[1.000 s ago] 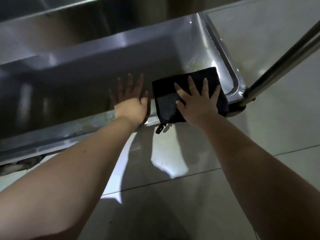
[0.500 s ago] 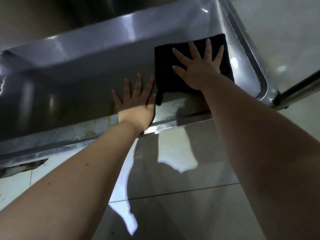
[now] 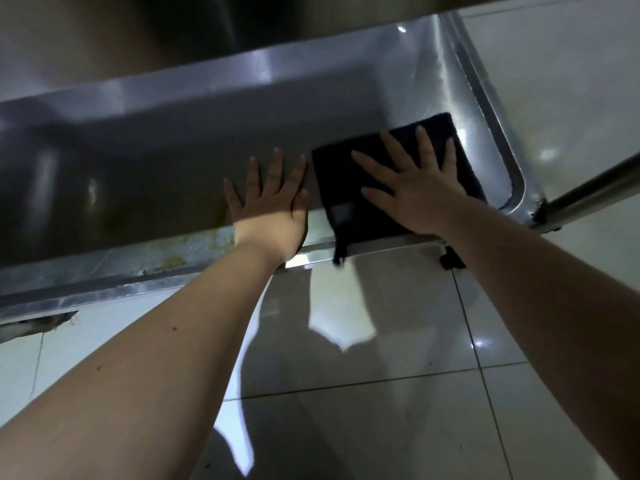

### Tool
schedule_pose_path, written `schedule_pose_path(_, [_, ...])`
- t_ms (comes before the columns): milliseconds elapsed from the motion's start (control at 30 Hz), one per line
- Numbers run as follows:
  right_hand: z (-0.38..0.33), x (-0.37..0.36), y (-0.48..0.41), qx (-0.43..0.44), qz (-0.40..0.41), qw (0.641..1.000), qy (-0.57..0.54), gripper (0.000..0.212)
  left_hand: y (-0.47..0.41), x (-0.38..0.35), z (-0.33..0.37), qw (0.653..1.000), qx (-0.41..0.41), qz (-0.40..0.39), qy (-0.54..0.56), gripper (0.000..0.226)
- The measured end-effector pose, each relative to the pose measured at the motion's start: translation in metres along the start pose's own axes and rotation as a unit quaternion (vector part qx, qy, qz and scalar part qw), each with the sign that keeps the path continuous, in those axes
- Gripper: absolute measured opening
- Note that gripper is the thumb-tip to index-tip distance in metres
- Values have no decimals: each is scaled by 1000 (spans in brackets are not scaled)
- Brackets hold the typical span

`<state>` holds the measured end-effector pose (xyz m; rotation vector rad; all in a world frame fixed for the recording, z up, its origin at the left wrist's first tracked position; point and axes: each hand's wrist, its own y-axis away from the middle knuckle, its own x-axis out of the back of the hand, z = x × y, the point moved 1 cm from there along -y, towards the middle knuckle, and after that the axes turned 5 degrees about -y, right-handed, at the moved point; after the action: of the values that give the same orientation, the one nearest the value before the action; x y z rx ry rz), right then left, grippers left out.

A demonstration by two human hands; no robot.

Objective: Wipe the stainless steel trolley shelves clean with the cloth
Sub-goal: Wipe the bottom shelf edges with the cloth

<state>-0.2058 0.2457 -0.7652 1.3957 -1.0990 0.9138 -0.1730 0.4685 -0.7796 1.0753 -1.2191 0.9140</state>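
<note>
pale glossy floor tiles (image 3: pixel 398 348) surround a low stainless steel trolley shelf (image 3: pixel 166 157), a shallow tray with raised walls, seen from above under the edge of an upper shelf (image 3: pixel 138 39). the cloth (image 3: pixel 341 188), dark and folded into a rough square, lies flat in the front right corner of the lower shelf. its near edge drapes over the front rim (image 3: pixel 114 271), with a small tag hanging down.

the right hand (image 3: pixel 419 199) lies spread on top of the cloth, fingers straight and fanned, pressing it to the steel rather than gripping it. the left hand (image 3: pixel 273 216) rests just beside the cloth, also flat with fingers straight, its palm over the rim and its fingertips on the shelf floor. it holds nothing and seems to brace the person.

judging by how things lie, the wiping is under way at the right end only. yellowish stains (image 3: pixel 187 251) show along the front rim to the left of the left hand, and pale streaks mark the right wall. much looks left to do: the middle and left stretch of this shelf, the rim, and any other shelves. whether the upper shelf is clean cannot be told.
</note>
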Motion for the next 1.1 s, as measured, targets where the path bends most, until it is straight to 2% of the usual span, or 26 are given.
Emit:
schedule_pose_path(133, [15,18,-67,-89,33,995,-37,57,0,3,-3,1000,-2,3,3,53])
schedule_pose_path(233, [20,23,-81,-110,21,992,-49,57,-1,3,-4,1000,1,-3,12,52])
schedule_pose_path(400, [34,14,-32,-90,30,993,-64,57,-1,1,-3,1000,4,3,17,53])
schedule_pose_path(567, [23,-6,39,-139,28,987,-72,57,-2,-2,-2,1000,2,13,8,53])
schedule_pose_path(633, [-12,-9,45,-115,13,992,-46,58,-2,-2,-2,1000,-2,7,6,53])
schedule_pose_path(733, [-64,-15,43,-35,-3,998,-44,59,-1,-1,-6,1000,2,-1,8,53])
schedule_pose_path(800, [-70,-16,40,-14,-10,999,-49,59,-1,0,-9,1000,5,1,20,53])
schedule_pose_path(900, [-40,-15,45,-13,2,999,-38,59,0,1,-8,1000,4,5,26,53])
schedule_pose_path(1033, [25,-13,64,-104,20,993,-58,60,0,0,-8,1000,-4,10,16,53])
schedule_pose_path(1100, [41,-11,69,-119,17,991,-65,59,1,-1,-9,1000,-7,9,8,53])
